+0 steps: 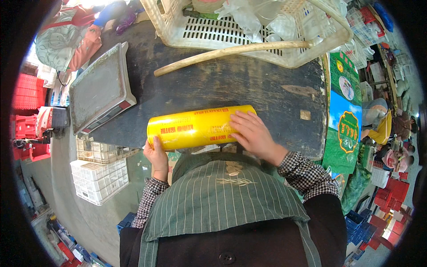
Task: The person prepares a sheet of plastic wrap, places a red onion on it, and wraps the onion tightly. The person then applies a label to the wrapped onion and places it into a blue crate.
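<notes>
A yellow roll of plastic cling wrap point(196, 128) with red printing lies crosswise at the near edge of the dark wooden table point(213, 88), just in front of my striped green apron. My left hand point(157, 160) grips its left end, thumb on the near side; the other fingers are mostly hidden. Across the right end rests my right hand point(255, 137), its fingers laid over the top and its thumb out of sight. Both wrists are in checked black-and-white sleeves.
A platform scale point(100, 88) stands at the left. A wooden stick point(230, 51) lies before a white plastic basket point(213, 31) holding plastic bags. A printed green box point(345, 113) borders the table's right side. White crates point(100, 180) are stacked at lower left. Another person's sleeve point(86, 46) shows at upper left.
</notes>
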Motion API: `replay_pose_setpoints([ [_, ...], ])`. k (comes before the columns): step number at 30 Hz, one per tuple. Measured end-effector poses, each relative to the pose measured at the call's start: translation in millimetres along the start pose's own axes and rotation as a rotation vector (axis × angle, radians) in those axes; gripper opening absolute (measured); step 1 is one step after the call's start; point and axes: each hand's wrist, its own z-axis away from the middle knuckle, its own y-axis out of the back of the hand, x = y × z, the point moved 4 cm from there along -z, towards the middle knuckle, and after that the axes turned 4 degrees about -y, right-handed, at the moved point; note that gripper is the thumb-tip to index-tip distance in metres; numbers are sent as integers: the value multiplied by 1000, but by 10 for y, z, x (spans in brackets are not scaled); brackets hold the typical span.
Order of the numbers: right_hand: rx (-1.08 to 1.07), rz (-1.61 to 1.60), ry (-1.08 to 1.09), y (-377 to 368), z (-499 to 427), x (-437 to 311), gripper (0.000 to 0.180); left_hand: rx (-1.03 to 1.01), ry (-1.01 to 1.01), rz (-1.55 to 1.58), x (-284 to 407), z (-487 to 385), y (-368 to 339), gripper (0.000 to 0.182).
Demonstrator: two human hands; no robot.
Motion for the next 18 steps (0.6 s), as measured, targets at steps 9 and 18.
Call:
replay_pose_setpoints([
  [9,69,60,-260,52,-142,51,53,-41,-12,136,-38,47,19,29],
  [18,77,-76,-11,-28,-87,57,51,-14,-16,120,-48,70,38,29],
])
